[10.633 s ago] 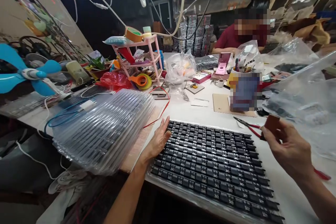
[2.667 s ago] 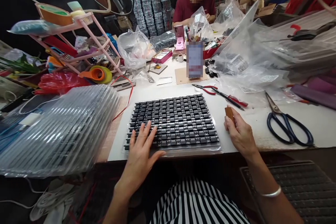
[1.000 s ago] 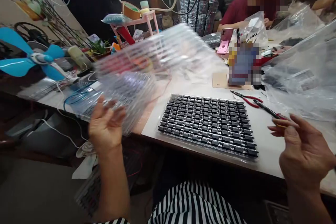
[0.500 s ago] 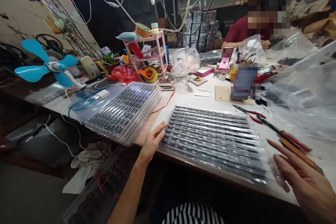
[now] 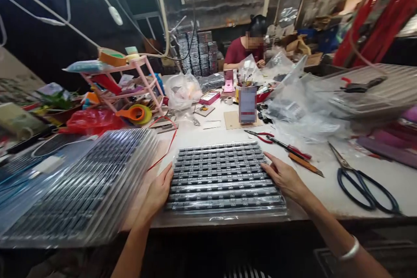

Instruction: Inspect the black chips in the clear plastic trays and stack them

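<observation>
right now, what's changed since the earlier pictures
A clear cover has moved rightward from the left stack onto the black parts. The right hand let go of the brown tool, now on the table, and is at the cover's right edge, the left hand at its left. Scissors and pliers stayed put.

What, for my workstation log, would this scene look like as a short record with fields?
Centre: plastic-covered rows of black parts
Left hand: at their left edge
Right hand: at their right edge
Left side: stack of clear plastic trays
Right side: pliers, orange-brown tool, scissors
Beyond: pink rack, person in dark red shirt
</observation>
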